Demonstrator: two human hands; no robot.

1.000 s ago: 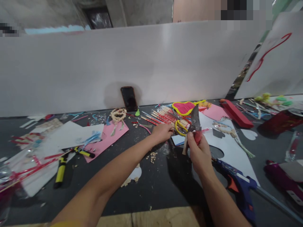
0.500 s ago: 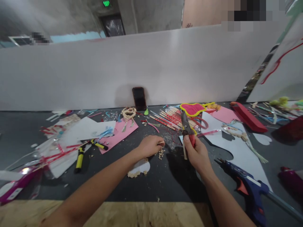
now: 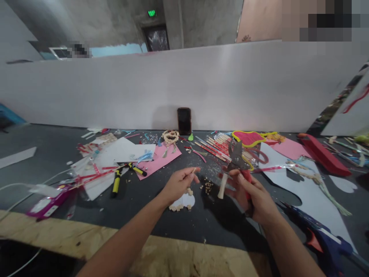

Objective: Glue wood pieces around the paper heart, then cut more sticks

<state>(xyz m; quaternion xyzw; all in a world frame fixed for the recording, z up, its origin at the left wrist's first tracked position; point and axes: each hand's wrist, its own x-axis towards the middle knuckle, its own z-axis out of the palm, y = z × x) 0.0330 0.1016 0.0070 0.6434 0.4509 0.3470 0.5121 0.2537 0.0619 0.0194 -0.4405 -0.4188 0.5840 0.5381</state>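
Note:
My left hand [image 3: 181,184] is closed in a pinch on a short wooden stick [image 3: 194,170], over the middle of the dark table. Just below it lies a white paper shape [image 3: 188,199] with small wooden pieces along its lower edge. To its right is a little pile of cut wooden bits [image 3: 208,187]. My right hand [image 3: 255,192] grips a pair of pruning shears [image 3: 236,153] by the red handle, blades up and parted. A pale flared part [image 3: 221,186] slants down from the shears; whether it belongs to them I cannot tell.
A phone [image 3: 184,120] leans on the white partition [image 3: 129,92]. Red-patterned sticks [image 3: 211,149] lie behind my hands. Yellow-black pliers [image 3: 115,184] and pink paper [image 3: 157,163] are left. A blue glue gun [image 3: 319,227] and white cut paper [image 3: 311,188] lie right.
My left hand has lifted from the pile of bits with the stick in its fingertips. My right hand's fingers have loosened and the shears' blades have spread. The view has swung left.

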